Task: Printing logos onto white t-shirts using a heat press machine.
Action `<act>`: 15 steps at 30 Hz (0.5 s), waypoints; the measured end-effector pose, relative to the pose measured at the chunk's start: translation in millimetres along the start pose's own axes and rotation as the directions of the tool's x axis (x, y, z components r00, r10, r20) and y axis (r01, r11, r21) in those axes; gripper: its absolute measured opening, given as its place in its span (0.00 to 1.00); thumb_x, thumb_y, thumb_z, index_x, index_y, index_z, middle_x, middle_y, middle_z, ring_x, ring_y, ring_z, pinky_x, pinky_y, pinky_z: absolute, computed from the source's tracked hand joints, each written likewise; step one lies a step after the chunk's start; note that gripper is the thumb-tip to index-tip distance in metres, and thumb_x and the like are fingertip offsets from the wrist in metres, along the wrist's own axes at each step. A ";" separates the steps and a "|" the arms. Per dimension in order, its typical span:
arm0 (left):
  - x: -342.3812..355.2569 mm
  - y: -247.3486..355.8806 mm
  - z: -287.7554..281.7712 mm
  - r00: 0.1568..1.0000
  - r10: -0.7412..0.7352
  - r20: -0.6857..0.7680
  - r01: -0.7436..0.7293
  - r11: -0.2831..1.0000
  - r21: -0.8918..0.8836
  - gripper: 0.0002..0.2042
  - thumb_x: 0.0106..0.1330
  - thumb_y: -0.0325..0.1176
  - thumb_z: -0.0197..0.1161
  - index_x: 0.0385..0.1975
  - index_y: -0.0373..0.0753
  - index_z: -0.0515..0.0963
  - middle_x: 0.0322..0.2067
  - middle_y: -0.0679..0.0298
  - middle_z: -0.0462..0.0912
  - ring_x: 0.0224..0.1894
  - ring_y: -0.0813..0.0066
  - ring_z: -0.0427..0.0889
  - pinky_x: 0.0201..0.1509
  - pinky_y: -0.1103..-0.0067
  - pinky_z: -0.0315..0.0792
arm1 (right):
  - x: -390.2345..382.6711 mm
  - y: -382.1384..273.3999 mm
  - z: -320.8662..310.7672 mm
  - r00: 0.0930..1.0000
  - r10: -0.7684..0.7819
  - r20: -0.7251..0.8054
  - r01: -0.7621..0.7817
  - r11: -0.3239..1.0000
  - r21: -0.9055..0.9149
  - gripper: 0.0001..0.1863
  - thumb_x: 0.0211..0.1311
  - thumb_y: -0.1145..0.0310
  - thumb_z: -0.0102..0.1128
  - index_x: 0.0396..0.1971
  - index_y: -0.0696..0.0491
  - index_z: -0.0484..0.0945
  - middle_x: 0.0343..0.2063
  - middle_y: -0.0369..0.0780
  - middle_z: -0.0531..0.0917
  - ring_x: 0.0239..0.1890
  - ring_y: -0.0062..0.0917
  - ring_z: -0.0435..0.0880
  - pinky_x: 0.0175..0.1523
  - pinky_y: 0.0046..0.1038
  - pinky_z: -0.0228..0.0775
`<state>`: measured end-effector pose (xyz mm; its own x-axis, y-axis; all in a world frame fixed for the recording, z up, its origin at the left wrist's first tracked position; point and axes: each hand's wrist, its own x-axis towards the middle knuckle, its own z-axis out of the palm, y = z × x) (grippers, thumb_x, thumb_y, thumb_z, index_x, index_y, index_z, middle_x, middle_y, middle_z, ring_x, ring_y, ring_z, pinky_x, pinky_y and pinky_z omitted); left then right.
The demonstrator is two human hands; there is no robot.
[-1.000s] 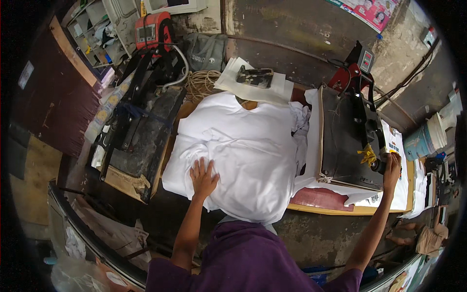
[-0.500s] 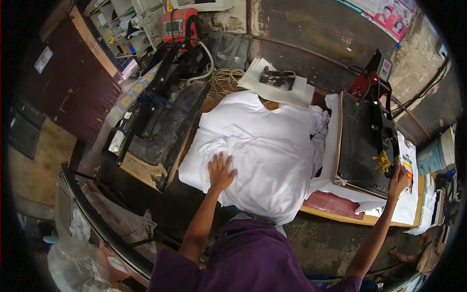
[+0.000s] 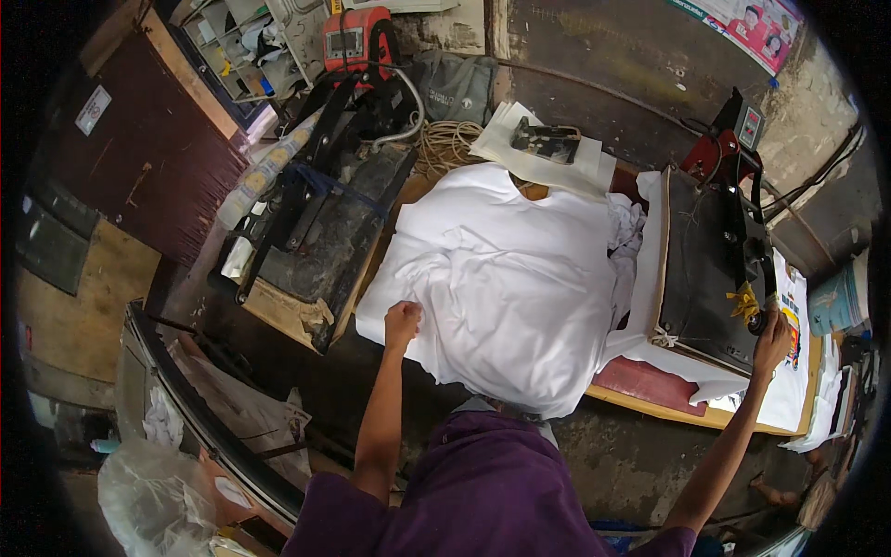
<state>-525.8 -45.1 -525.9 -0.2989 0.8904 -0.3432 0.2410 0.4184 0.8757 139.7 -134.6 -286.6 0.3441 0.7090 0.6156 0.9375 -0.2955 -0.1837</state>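
Note:
In front of me lies a pile of white T-shirts [image 3: 520, 288], its top layer wrinkled and its neck opening at the far side. My left hand [image 3: 403, 322] is closed at the pile's left edge; its curled fingers hide whether any cloth is in them. Off to the right, my right hand [image 3: 772, 342] grips the handle of a black heat press [image 3: 710, 269], near a yellow tie [image 3: 744, 300] on its lever. A white printed T-shirt [image 3: 789, 325] shows partly beyond that press, on its right side.
Another heat press [image 3: 325, 232] with a red control box [image 3: 357, 42] stands at the left. Behind the pile are coiled rope [image 3: 450, 146] and a dark phone-like object [image 3: 546, 144] on white sheets. A blue bucket [image 3: 835, 302] stands far right; a plastic bag [image 3: 153, 497] sits lower left.
My left hand has gone from lying spread on the shirts to closed at their left edge, slightly nearer me. My right hand stays on the press handle. The view has shifted a little.

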 end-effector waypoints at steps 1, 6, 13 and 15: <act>1.3 -0.3 0.5 1.000 -0.014 0.008 0.013 0.991 0.131 0.08 0.60 0.32 0.60 0.31 0.33 0.78 0.25 0.63 0.80 0.23 0.77 0.79 0.24 0.80 0.72 | -0.4 -0.5 0.5 1.000 0.026 0.005 -0.026 1.000 -0.002 0.20 0.70 0.60 0.45 0.35 0.61 0.81 0.29 0.46 0.83 0.31 0.36 0.80 0.37 0.32 0.68; 9.2 -3.6 11.2 0.972 0.229 -0.050 -0.215 0.956 0.201 0.08 0.60 0.33 0.61 0.29 0.33 0.78 0.26 0.61 0.81 0.27 0.78 0.80 0.32 0.82 0.72 | -0.1 3.9 2.9 0.997 0.063 0.035 -0.062 0.998 -0.020 0.20 0.70 0.60 0.45 0.36 0.61 0.81 0.30 0.47 0.83 0.33 0.38 0.79 0.39 0.33 0.68; -9.0 45.0 8.1 0.990 0.085 0.108 -0.044 0.939 -0.340 0.04 0.62 0.27 0.57 0.30 0.33 0.77 0.26 0.59 0.81 0.30 0.70 0.82 0.34 0.74 0.73 | -3.7 -3.5 -2.8 1.000 0.024 -0.016 -0.024 1.000 -0.017 0.22 0.71 0.58 0.43 0.37 0.61 0.81 0.29 0.47 0.82 0.32 0.40 0.79 0.39 0.34 0.67; 2.3 20.7 -2.1 0.986 0.165 -0.020 -0.166 0.983 -0.079 0.06 0.62 0.30 0.57 0.30 0.34 0.77 0.27 0.57 0.82 0.32 0.67 0.82 0.35 0.73 0.74 | 1.2 -3.3 0.9 0.993 0.101 0.056 -0.100 0.995 -0.024 0.22 0.71 0.58 0.43 0.37 0.60 0.81 0.30 0.48 0.82 0.33 0.40 0.79 0.39 0.34 0.67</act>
<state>-523.4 -34.8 -507.8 -0.2730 0.9437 -0.1869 0.2140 0.2490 0.9446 137.0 -132.1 -286.0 0.4392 0.7104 0.5500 0.8971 -0.3799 -0.2257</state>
